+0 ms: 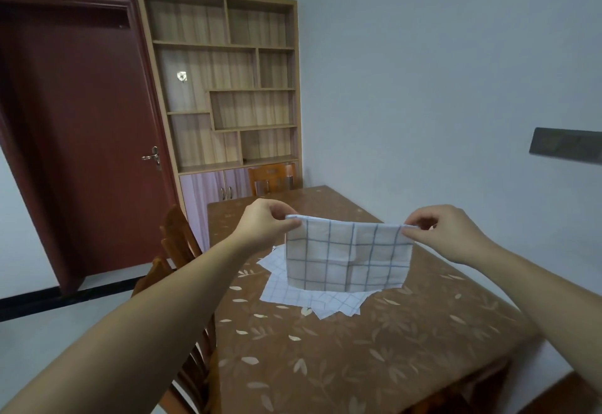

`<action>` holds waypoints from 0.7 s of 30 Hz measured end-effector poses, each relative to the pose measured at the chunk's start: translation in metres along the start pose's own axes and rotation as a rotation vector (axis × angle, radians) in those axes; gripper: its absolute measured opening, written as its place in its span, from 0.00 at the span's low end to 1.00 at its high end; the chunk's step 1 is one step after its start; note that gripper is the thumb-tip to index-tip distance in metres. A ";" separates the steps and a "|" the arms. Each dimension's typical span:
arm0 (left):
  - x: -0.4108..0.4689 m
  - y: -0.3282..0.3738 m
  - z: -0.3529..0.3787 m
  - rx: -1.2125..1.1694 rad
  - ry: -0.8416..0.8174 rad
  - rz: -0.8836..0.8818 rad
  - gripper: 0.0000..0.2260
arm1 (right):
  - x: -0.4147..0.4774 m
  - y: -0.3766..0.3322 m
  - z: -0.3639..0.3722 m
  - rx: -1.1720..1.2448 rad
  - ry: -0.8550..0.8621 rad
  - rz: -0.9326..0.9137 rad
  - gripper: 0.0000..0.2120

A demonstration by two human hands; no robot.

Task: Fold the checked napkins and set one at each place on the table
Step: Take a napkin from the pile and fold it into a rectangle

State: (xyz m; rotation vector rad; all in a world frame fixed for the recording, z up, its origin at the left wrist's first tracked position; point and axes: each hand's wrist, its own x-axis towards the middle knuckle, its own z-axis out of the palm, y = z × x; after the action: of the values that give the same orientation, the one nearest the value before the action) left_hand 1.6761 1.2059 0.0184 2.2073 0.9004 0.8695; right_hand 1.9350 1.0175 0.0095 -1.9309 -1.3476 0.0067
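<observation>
Over on the left, a wooden chair (182,250) sits right against the bench (391,364). Next, the left grip (264,224) is pinching the top left corner of a checked napkin (348,257), which hangs in the air above a loose pile of napkins (293,296) lying on the bench. The right grip (446,231) pinches the other top corner, cloth stretched between them.

Soft matt checked cloth napkin (348,255); glossy leaf-patterned table cover (358,348); varnished wooden chair (177,244).
</observation>
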 end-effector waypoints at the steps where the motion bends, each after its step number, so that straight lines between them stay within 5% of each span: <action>1: -0.001 0.003 0.001 0.000 -0.014 0.004 0.03 | -0.002 0.002 -0.002 -0.039 -0.013 -0.009 0.04; 6: -0.003 0.029 0.005 -0.221 -0.094 0.039 0.06 | -0.007 0.007 -0.001 -0.182 -0.256 0.004 0.01; 8: -0.002 0.040 0.012 -0.249 -0.148 0.067 0.07 | -0.008 -0.012 0.010 -0.067 -0.297 -0.051 0.09; 14: 0.001 0.061 0.033 -0.255 -0.171 0.156 0.11 | 0.005 -0.065 0.039 0.229 -0.214 -0.134 0.21; 21: 0.006 0.072 0.034 -0.325 -0.057 0.213 0.10 | 0.010 -0.068 0.029 0.483 -0.236 -0.139 0.25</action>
State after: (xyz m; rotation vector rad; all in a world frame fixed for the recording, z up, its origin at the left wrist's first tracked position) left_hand 1.7312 1.1589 0.0510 2.0522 0.4625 0.9703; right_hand 1.8730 1.0525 0.0331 -1.4600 -1.4689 0.4628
